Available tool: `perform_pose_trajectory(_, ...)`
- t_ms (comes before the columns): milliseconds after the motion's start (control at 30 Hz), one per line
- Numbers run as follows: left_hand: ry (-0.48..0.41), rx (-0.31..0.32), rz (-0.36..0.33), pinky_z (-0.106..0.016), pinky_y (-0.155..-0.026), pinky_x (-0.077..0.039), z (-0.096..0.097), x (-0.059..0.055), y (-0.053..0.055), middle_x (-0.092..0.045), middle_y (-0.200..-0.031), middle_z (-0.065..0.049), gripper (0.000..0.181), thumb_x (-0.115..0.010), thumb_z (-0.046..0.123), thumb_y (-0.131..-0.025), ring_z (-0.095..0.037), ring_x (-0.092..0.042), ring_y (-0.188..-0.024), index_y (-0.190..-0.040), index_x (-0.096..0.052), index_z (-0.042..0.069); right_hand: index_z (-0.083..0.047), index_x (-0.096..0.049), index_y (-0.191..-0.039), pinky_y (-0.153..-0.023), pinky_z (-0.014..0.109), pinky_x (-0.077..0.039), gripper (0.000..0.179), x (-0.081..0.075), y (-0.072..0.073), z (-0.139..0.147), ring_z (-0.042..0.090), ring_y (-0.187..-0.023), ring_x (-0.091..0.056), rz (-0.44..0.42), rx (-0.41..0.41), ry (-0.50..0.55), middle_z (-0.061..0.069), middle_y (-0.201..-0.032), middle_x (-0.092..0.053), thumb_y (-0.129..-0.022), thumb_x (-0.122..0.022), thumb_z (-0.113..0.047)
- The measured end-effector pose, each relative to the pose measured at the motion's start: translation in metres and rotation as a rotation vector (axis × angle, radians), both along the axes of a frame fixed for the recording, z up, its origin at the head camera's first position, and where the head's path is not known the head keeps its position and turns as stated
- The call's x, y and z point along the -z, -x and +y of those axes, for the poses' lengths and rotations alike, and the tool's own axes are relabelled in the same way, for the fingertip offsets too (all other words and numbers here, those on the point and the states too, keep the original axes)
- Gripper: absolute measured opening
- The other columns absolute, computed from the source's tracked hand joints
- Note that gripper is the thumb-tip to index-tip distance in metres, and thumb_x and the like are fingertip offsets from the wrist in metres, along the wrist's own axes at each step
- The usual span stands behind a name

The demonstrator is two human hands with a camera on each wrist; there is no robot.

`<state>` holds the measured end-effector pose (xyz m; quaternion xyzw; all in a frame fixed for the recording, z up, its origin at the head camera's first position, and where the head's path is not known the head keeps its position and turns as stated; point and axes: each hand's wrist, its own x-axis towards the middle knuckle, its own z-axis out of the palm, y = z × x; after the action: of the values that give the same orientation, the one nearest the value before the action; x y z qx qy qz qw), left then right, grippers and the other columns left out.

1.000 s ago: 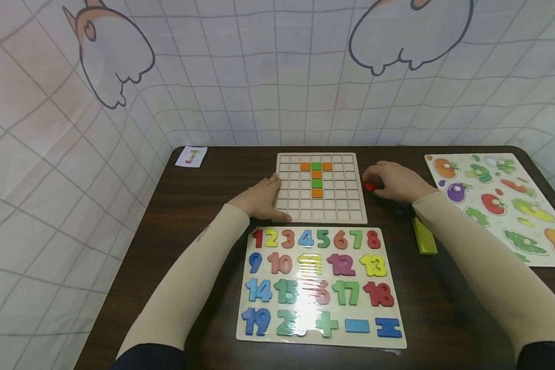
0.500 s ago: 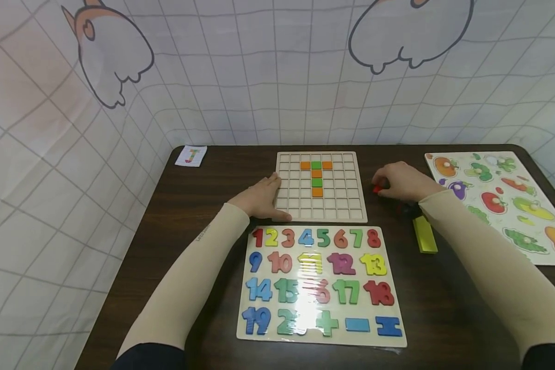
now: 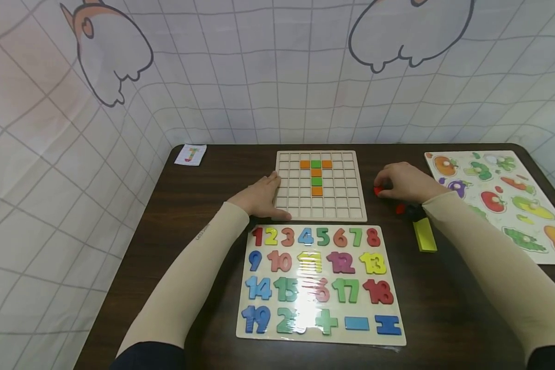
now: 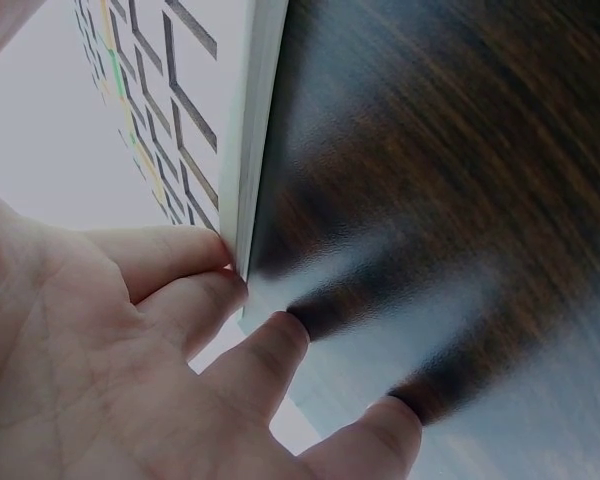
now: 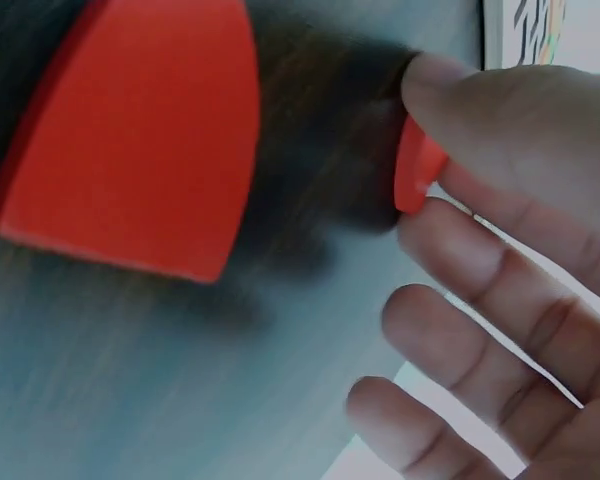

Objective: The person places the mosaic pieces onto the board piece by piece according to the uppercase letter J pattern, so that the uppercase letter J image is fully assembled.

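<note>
A pale wooden grid board (image 3: 296, 200) lies at the back centre, with orange and green squares (image 3: 316, 181) set in a T shape. My left hand (image 3: 257, 198) rests at the board's left edge, its thumb over the lower left corner. In the left wrist view, two fingertips touch the board's side and two others rest on the table. To the right of the board, my right hand (image 3: 407, 182) pinches a small red piece (image 5: 417, 168) between thumb and fingers. Another red piece (image 5: 140, 140), flat with a curved side, lies on the table close by.
A number puzzle (image 3: 324, 339) lies in front of the grid board. A vegetable puzzle (image 3: 499, 174) is on the right, partly behind my right arm. A yellow block (image 3: 424, 236) lies beside that forearm. At the back left is a picture card (image 3: 190, 155).
My right hand has shifted to the right, away from the grid board, with the red piece in its fingers. The left hand stays in place.
</note>
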<state>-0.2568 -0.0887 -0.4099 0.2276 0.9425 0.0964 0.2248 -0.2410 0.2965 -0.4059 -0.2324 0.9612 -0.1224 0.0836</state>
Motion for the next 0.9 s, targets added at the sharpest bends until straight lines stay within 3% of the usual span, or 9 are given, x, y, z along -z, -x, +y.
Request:
perform_pose_trajectory(133, 0.0, -0.006, -0.006, -0.047, -0.131, -0.026, 0.0, -0.002, -0.001, -0.008, -0.177, -0.012, 0.119, -0.076, 0.064, -0.083, -0.032, -0.016, -0.164, -0.167, -0.015, 0.006, -0.008, -0.078, -0.104, -0.09, 0.054, -0.058, 0.015, 0.002, 0.0, -0.003, 0.03, -0.098, -0.069, 0.026, -0.007, -0.011, 0.013, -0.109, -0.073, -0.09, -0.08, -0.014)
perform_pose_trajectory(300, -0.008, -0.004, -0.008, -0.046, -0.131, -0.026, 0.0, -0.002, 0.0, -0.009, -0.177, -0.012, 0.119, -0.077, 0.064, -0.083, -0.032, -0.016, -0.164, -0.167, -0.015, 0.005, -0.012, -0.078, -0.104, -0.088, 0.054, -0.058, 0.017, 0.002, -0.001, -0.007, 0.029, -0.099, -0.068, 0.043, 0.047, -0.052, 0.011, -0.112, -0.074, -0.09, -0.079, -0.021)
perform_pose_trajectory(433, -0.001, 0.003, -0.005, -0.046, -0.131, -0.025, 0.0, -0.001, 0.0, -0.009, -0.177, -0.013, 0.119, -0.076, 0.064, -0.083, -0.033, -0.016, -0.164, -0.167, -0.015, 0.005, -0.012, -0.079, -0.106, -0.087, 0.053, -0.058, 0.02, -0.001, -0.001, -0.018, 0.028, -0.098, -0.068, 0.045, 0.076, -0.013, 0.011, -0.113, -0.075, -0.089, -0.079, -0.023)
perform_pose_trajectory(900, 0.009, 0.001, -0.003, -0.045, -0.132, -0.024, 0.001, -0.005, -0.002, -0.01, -0.177, -0.013, 0.117, -0.076, 0.062, -0.084, -0.032, -0.016, -0.164, -0.166, -0.016, 0.004, -0.015, -0.08, -0.098, -0.085, 0.042, -0.058, 0.017, 0.005, 0.006, -0.093, 0.018, -0.088, -0.062, 0.013, -0.02, 0.079, 0.002, -0.101, -0.076, -0.087, -0.082, -0.028)
